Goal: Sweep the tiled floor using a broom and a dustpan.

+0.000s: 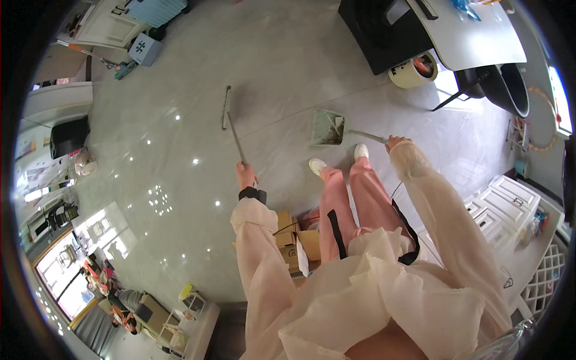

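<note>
My left hand (pixel 246 175) is closed round the handle of a broom (pixel 235 137). The broom's long narrow head (pixel 226 108) rests on the grey floor, ahead and to the left of my feet. In my right hand (pixel 398 143) is the handle of a long-handled dustpan (pixel 320 129), its fingers wrapped round the end. The pale green pan lies on the floor just ahead of my white shoes (pixel 317 165). Some dark debris (pixel 337 127) shows inside the pan. A gap of bare floor separates the broom head from the pan.
Cardboard boxes (pixel 289 240) stand close by my left leg. At the far right are a white table (pixel 480 36), a cream round bin (pixel 413 72) and a black chair (pixel 504 90). White cabinets (pixel 507 201) line the right. A grey box (pixel 145 50) stands far left.
</note>
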`<action>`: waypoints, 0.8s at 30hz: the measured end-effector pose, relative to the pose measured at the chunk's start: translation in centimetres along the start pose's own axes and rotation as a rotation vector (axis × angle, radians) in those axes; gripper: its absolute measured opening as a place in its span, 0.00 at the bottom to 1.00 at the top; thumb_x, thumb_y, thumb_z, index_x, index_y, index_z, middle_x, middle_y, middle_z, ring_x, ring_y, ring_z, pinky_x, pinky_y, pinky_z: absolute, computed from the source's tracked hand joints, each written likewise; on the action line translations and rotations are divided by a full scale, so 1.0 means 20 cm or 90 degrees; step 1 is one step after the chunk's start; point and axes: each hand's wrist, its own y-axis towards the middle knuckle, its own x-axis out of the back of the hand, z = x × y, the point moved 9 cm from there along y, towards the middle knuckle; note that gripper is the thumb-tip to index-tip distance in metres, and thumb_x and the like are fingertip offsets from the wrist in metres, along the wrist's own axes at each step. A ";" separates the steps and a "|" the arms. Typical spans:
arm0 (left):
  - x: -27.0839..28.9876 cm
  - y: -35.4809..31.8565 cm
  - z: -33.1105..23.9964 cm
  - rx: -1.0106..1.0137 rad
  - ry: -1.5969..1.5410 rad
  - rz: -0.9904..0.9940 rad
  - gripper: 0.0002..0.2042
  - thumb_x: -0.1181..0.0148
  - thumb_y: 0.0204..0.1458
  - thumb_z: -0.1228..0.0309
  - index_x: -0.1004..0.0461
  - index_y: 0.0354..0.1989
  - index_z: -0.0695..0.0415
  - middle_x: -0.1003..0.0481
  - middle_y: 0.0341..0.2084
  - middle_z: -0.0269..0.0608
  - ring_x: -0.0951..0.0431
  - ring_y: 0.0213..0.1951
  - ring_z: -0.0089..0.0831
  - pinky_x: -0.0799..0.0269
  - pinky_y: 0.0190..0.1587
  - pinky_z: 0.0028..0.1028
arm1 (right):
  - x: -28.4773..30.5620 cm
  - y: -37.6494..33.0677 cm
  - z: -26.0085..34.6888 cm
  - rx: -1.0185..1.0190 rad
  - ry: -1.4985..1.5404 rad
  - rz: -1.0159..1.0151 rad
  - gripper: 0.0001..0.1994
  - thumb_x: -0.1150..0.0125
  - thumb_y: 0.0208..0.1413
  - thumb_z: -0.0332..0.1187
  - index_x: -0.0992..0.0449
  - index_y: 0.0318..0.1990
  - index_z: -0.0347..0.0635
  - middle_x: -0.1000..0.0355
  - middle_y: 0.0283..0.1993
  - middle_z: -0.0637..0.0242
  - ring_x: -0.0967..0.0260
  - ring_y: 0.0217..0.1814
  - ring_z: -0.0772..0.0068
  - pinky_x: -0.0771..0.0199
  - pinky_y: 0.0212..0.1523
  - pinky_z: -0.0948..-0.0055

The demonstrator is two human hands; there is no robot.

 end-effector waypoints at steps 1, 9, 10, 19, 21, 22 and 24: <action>-0.04 0.03 -0.03 0.002 0.002 0.011 0.18 0.56 0.45 0.69 0.45 0.46 0.59 0.39 0.11 0.38 0.40 0.07 0.27 0.43 0.06 0.26 | -0.02 0.00 -0.02 -0.020 -0.002 0.012 0.12 0.53 0.46 0.41 0.33 0.34 0.45 0.30 0.31 0.64 0.32 0.35 0.62 0.34 0.36 0.61; -0.22 0.04 0.03 0.033 0.026 0.053 0.19 0.58 0.45 0.72 0.43 0.48 0.60 0.39 0.10 0.39 0.39 0.06 0.29 0.42 0.06 0.28 | 0.00 0.04 -0.01 -0.035 -0.022 -0.002 0.13 0.53 0.46 0.44 0.33 0.32 0.45 0.30 0.31 0.64 0.31 0.34 0.63 0.34 0.35 0.60; -0.24 0.00 0.08 0.042 0.031 0.061 0.18 0.60 0.46 0.72 0.44 0.49 0.58 0.39 0.11 0.39 0.39 0.06 0.29 0.42 0.06 0.28 | 0.03 0.02 0.00 -0.024 -0.011 0.000 0.14 0.53 0.46 0.44 0.33 0.32 0.44 0.30 0.31 0.63 0.31 0.34 0.63 0.33 0.35 0.61; -0.46 -0.56 0.36 0.021 0.137 0.034 0.21 0.61 0.46 0.73 0.46 0.52 0.59 0.30 0.26 0.53 0.33 0.09 0.36 0.38 0.10 0.31 | 0.05 0.01 -0.05 0.002 -0.009 -0.013 0.15 0.54 0.47 0.44 0.33 0.33 0.43 0.30 0.31 0.60 0.32 0.35 0.62 0.33 0.35 0.63; -0.56 -0.68 0.45 0.009 0.150 0.058 0.21 0.61 0.46 0.72 0.47 0.52 0.58 0.31 0.25 0.50 0.35 0.08 0.33 0.39 0.09 0.30 | 0.02 0.03 -0.08 0.003 -0.017 -0.028 0.14 0.55 0.47 0.44 0.32 0.33 0.43 0.30 0.31 0.60 0.32 0.35 0.61 0.33 0.36 0.62; -0.61 -0.73 0.51 -0.002 0.168 0.084 0.21 0.62 0.47 0.72 0.47 0.52 0.57 0.31 0.23 0.48 0.37 0.07 0.31 0.40 0.08 0.29 | -0.02 0.04 -0.08 -0.001 -0.009 -0.020 0.14 0.55 0.47 0.43 0.32 0.34 0.43 0.30 0.31 0.60 0.32 0.36 0.60 0.34 0.36 0.62; -0.61 -0.82 0.70 -0.042 0.218 0.049 0.21 0.61 0.47 0.72 0.47 0.52 0.58 0.31 0.26 0.49 0.36 0.07 0.31 0.40 0.09 0.29 | -0.01 0.04 -0.02 0.025 0.005 -0.020 0.14 0.56 0.47 0.42 0.32 0.34 0.42 0.30 0.32 0.60 0.32 0.37 0.60 0.34 0.37 0.62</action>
